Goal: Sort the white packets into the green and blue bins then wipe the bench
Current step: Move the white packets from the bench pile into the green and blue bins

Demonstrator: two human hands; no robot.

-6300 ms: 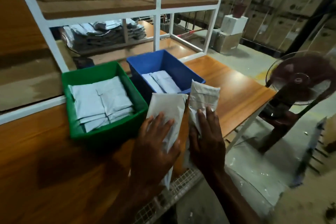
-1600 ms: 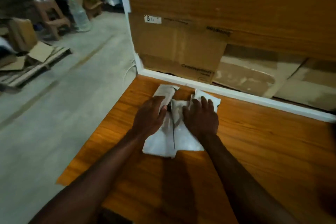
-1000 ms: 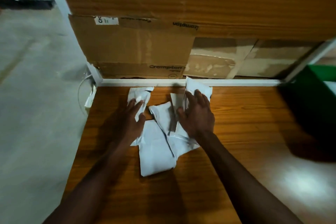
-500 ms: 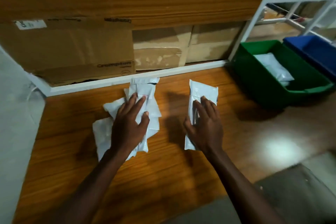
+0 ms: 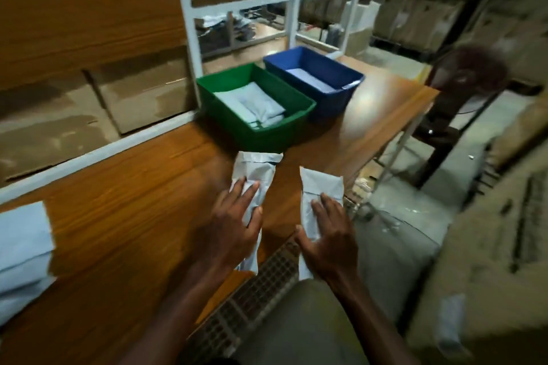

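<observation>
Half a second ago both packets lay flat by the pile; now our left hand (image 5: 234,225) and right hand (image 5: 326,234) each grip one white packet (image 5: 256,175), carried above the tabletop (image 5: 118,210) edge toward the green bin (image 5: 261,136) and blue bin (image 5: 341,98). Dropping comes next, we think.

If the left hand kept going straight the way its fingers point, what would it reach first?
Probably the green bin. The left hand, holding a white packet, points toward its near wall, though depth is hard to judge.
</observation>
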